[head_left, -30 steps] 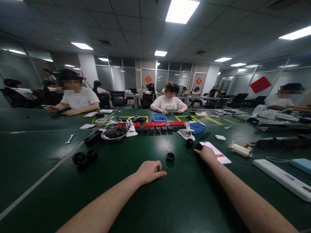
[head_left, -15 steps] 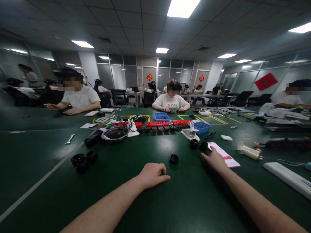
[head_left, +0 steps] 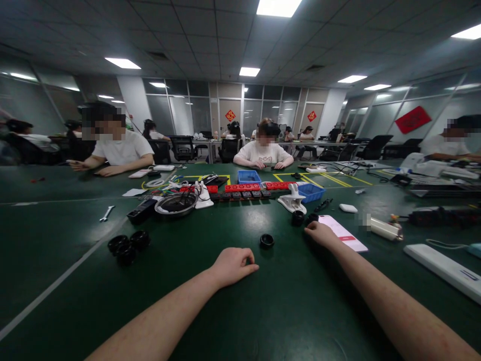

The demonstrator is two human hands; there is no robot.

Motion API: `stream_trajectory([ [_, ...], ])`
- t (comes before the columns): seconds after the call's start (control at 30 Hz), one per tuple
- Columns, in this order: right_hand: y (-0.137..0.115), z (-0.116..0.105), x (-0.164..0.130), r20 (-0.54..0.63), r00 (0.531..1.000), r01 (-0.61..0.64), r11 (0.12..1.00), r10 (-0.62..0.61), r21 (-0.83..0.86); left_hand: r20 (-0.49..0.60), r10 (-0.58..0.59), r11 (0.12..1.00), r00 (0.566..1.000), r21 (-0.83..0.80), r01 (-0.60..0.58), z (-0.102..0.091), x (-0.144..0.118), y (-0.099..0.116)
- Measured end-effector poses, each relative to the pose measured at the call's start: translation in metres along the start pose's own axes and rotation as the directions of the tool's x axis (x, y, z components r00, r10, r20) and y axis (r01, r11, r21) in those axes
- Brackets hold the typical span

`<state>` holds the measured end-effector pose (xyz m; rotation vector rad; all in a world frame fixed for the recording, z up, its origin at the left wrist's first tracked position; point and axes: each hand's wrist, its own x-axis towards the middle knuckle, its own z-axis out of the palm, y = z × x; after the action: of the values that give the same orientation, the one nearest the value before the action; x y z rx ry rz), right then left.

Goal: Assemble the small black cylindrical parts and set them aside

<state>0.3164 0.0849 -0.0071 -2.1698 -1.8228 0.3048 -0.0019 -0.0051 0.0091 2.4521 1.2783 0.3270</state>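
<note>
My left hand (head_left: 233, 266) rests on the green table with its fingers loosely curled and the thumb apart, holding nothing. Just beyond it, to the right, lies a black round ring-shaped part (head_left: 266, 241), open side up. My right hand (head_left: 322, 234) reaches farther out, its fingers drawn together at another black ring-shaped part (head_left: 311, 218); the hand partly hides the grip. Beside that one, to the left, stands a similar black part (head_left: 297, 217). Several more black ring-shaped parts (head_left: 127, 253) sit in a cluster on the left.
A pink phone (head_left: 343, 233) lies right by my right hand. Farther back are a white clamp stand (head_left: 293, 199), blue bins (head_left: 249, 177), red strips (head_left: 242, 188) and a round metal dish (head_left: 176, 204). A wrench (head_left: 107, 213) lies left; a white bar (head_left: 443, 271) lies right. People sit opposite.
My right hand has moved slightly left, and its spread fingers have closed in at the black ring-shaped part by the phone. The left hand keeps its pose; the view has shifted slightly.
</note>
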Motion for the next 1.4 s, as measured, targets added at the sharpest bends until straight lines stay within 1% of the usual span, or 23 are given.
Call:
stream_trajectory([
  [0.1,-0.001,-0.005,-0.014,0.024,1.0,0.019,1.0,-0.019,0.008,0.007,-0.001,1.0,1.0,-0.009,0.001,0.0,0.001,-0.001],
  [0.17,-0.008,-0.008,-0.033,0.044,0.997,0.065,0.998,-0.066,0.011,-0.002,0.009,1.0,1.0,-0.013,-0.01,0.002,0.002,-0.002],
  [0.2,-0.014,-0.008,-0.044,0.055,0.993,0.109,0.994,-0.109,0.005,-0.006,0.015,1.0,1.0,-0.013,-0.015,0.002,0.002,-0.003],
  [0.27,-0.03,-0.008,-0.067,0.063,0.976,0.208,0.978,-0.207,0.001,-0.008,0.016,1.0,1.0,-0.007,-0.016,0.004,0.004,-0.004],
  [0.37,-0.064,-0.001,-0.09,0.049,0.963,0.264,0.964,-0.264,0.019,-0.014,-0.003,1.0,1.0,0.006,0.003,0.005,0.005,-0.004],
  [0.43,-0.088,0.007,-0.093,0.009,0.954,0.299,0.954,-0.299,0.024,-0.022,-0.014,1.0,1.0,0.011,0.014,0.006,0.004,-0.003],
  [0.53,-0.117,0.019,-0.087,-0.016,0.95,0.311,0.949,-0.312,-0.041,-0.027,-0.016,1.0,1.0,0.013,0.016,0.005,0.002,-0.002],
  [0.63,-0.128,0.023,-0.082,0.048,0.94,0.34,0.933,-0.337,-0.118,-0.032,-0.005,1.0,0.999,0.011,0.006,0.005,-0.001,-0.001],
  [0.7,-0.121,0.019,-0.087,0.112,0.904,0.424,0.899,-0.413,-0.109,-0.032,0.002,1.0,0.999,0.002,-0.002,0.004,-0.001,-0.001],
  [0.77,-0.102,0.009,-0.097,0.164,0.859,0.499,0.865,-0.485,-0.058,-0.021,0.005,1.0,1.0,-0.008,-0.006,0.004,0.0,-0.001],
  [0.8,-0.089,0.002,-0.103,0.175,0.853,0.505,0.862,-0.492,-0.038,-0.014,0.006,1.0,1.0,-0.011,-0.006,0.003,0.001,-0.001],
  [0.87,-0.059,-0.011,-0.114,0.211,0.877,0.444,0.896,-0.431,-0.017,-0.001,0.005,1.0,1.0,-0.014,-0.005,0.003,0.003,-0.002],
  [0.93,-0.029,-0.024,-0.119,0.231,0.913,0.347,0.938,-0.337,-0.002,0.001,0.004,1.0,1.0,-0.016,-0.004,0.003,0.005,-0.002],
  [1.0,-0.005,-0.037,-0.113,0.249,0.945,0.224,0.974,-0.211,-0.023,-0.001,0.001,1.0,1.0,-0.018,-0.001,0.003,0.006,-0.003],
  [1.03,0.004,-0.043,-0.107,0.237,0.958,0.179,0.983,-0.164,-0.045,-0.005,0.0,1.0,1.0,-0.018,0.0,0.003,0.006,-0.003],
  [1.07,0.01,-0.049,-0.097,0.208,0.966,0.165,0.985,-0.151,-0.052,-0.008,0.0,1.0,1.0,-0.019,0.0,0.004,0.006,-0.003],
  [1.1,0.014,-0.055,-0.086,0.147,0.976,0.166,0.985,-0.16,-0.033,-0.01,0.0,1.0,1.0,-0.02,0.0,0.003,0.006,-0.003],
  [1.17,0.017,-0.064,-0.057,-0.039,0.982,0.185,0.98,-0.183,0.074,-0.01,0.0,1.0,1.0,-0.025,0.0,0.003,0.005,-0.003],
  [1.2,0.018,-0.067,-0.042,-0.16,0.976,0.17,0.976,-0.148,0.135,-0.003,-0.002,1.0,1.0,-0.027,0.002,0.003,0.005,-0.002],
  [1.23,0.018,-0.068,-0.027,-0.259,0.958,0.179,0.961,-0.121,0.211,0.004,-0.008,1.0,1.0,-0.026,0.008,0.002,0.004,-0.001],
  [1.3,0.019,-0.064,-0.002,-0.39,0.919,0.194,0.932,-0.063,0.307,0.017,-0.023,1.0,1.0,-0.02,0.023,0.001,0.004,0.0],
  [1.33,0.02,-0.06,0.006,-0.44,0.898,0.188,0.927,-0.028,0.326,0.024,-0.029,0.999,0.999,-0.017,0.029,0.001,0.004,0.001],
  [1.4,0.022,-0.049,0.015,-0.507,0.862,0.177,0.938,-0.002,0.298,0.033,-0.039,0.999,0.999,-0.018,0.039,0.001,0.005,0.002],
])
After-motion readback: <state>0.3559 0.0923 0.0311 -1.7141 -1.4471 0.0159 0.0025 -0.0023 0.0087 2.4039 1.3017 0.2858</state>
